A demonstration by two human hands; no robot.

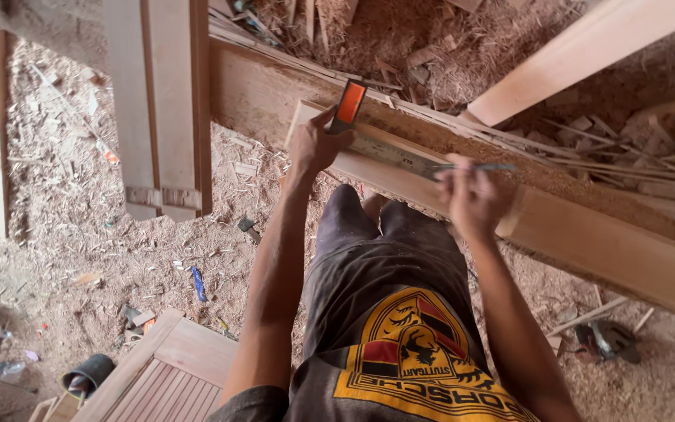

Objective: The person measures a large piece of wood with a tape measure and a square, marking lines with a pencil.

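View from above of a person marking a long wooden plank (587,234), which lies diagonally from centre far to right near on a sawdust-covered floor (64,234). The left hand (314,144) pinches the orange-and-black stock of a try square (348,105), its steel blade lying flat along the plank's top face. The right hand (470,195) has its fingers closed narrowly around a thin pencil (478,166), tip at the blade. Likely fault: the square may slip on loose dust, skewing the line. The plank looks pale, straight-edged and dusted with sawdust.
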